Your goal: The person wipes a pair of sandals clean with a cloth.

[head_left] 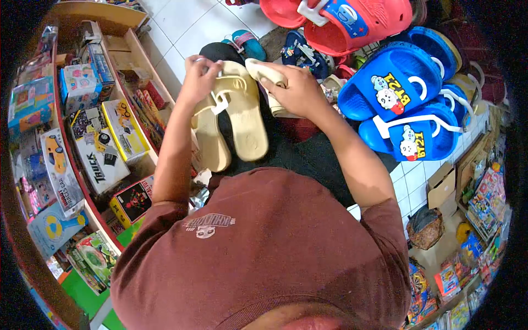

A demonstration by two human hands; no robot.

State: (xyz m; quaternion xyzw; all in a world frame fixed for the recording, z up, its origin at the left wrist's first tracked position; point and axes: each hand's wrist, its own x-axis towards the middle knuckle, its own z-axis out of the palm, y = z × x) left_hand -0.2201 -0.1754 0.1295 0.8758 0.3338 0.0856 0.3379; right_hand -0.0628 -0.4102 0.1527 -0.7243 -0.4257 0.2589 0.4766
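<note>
My left hand [202,78] is raised at the top of a pair of beige sandals, its fingers closed together; what they pinch is too small to make out. The beige sandals [247,124] lie over my dark-clad lap, soles lengthwise, with a white plastic hanger [220,103] between their straps. To their right, my right hand [294,88] is wrapped round a cream-coloured sandal [265,72], whose rounded end sticks out past the thumb. Part of that sandal is hidden behind the fingers.
Blue slippers [393,82] on white hangers and red clogs [357,27] are close at the right. Small teal sandals [248,45] lie beyond on the floor. Shelves with boxed toys [96,146] stand at the left. More goods and a dark bag [425,227] are at lower right.
</note>
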